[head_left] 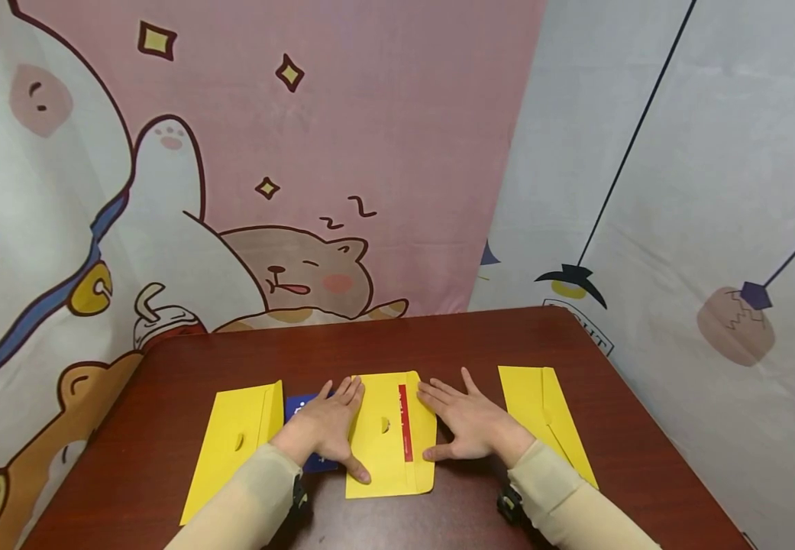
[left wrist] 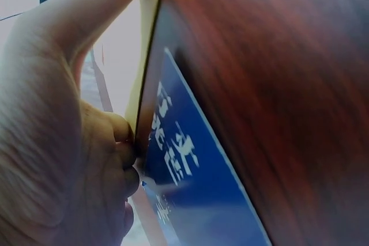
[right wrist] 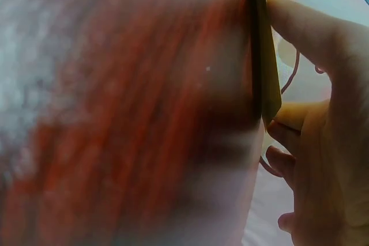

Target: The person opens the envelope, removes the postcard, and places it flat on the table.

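- 3 yellow envelopes lie flat on 1 brown table (head_left: 431, 344): the left envelope (head_left: 228, 458), the middle envelope (head_left: 376, 397) and the right envelope (head_left: 534, 405), set well apart from each other.
- 1 red strip (head_left: 405, 424) with white marks shows near the right end of the middle envelope.
- 1 flat blue piece (head_left: 295, 405) with white lettering lies between the left envelope and the middle envelope, partly hidden beneath the left hand and wrist.
- 2 hands flank the middle envelope, 1 at each side.
- 1 left hand (head_left: 331, 429): fingers extended, thumb spread wide; it touches the left edge of the middle envelope, thumb near the lower corner, and grips nothing.
- 1 right hand (head_left: 473, 420): fingers extended and fanned, thumb well apart; fingertips and thumb meet the right edge of the middle envelope without curling round it.
- 2 pale sleeves (head_left: 569, 489) reach in from below; the right sleeve overlaps part of the right envelope.
- 3 yellow stars (head_left: 290, 73) and 1 sleeping cartoon animal (head_left: 301, 267) decorate the pink cloth (head_left: 404, 114) behind.
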The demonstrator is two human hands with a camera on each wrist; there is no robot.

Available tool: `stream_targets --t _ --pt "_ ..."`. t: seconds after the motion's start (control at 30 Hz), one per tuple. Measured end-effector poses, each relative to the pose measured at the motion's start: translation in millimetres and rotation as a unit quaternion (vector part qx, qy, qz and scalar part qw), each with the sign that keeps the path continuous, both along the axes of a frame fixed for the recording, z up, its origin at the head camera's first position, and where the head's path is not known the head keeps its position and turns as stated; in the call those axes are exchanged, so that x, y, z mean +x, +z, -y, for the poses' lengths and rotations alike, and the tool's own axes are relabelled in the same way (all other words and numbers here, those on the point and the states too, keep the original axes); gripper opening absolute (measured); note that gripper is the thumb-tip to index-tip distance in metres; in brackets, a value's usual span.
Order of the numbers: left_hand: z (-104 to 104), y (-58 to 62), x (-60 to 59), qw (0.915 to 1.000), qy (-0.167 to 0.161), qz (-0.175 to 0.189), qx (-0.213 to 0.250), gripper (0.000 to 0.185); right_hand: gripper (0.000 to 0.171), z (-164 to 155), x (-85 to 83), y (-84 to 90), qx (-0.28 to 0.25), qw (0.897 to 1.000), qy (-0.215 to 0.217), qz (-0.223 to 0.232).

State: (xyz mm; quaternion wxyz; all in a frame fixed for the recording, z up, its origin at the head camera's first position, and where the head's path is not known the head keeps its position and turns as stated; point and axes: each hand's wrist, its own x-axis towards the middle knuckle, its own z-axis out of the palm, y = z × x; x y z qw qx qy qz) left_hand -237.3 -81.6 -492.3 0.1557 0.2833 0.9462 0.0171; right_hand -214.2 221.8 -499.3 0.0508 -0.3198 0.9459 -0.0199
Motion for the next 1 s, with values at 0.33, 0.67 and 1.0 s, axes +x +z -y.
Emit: stream_targets --t 0.33,0.67,1.0 --pt "-2 3.3 -0.9 0.9999 0.003 0.010 -0.004 0.158 0.107 0 -0.6 -1.2 0.004 1.000 0.001 0.005" --pt "-19 8.8 -2.0 0.9978 0.058 0.017 0.025 0.145 0.106 6 -2.5 4.9 0.013 1.000 -0.006 0.027" --pt "-53 6.6 0.0 0.9898 0.124 -0.035 0.061 0.105 0.106 9 -1.9 8.8 0.016 0.999 -0.010 0.038"
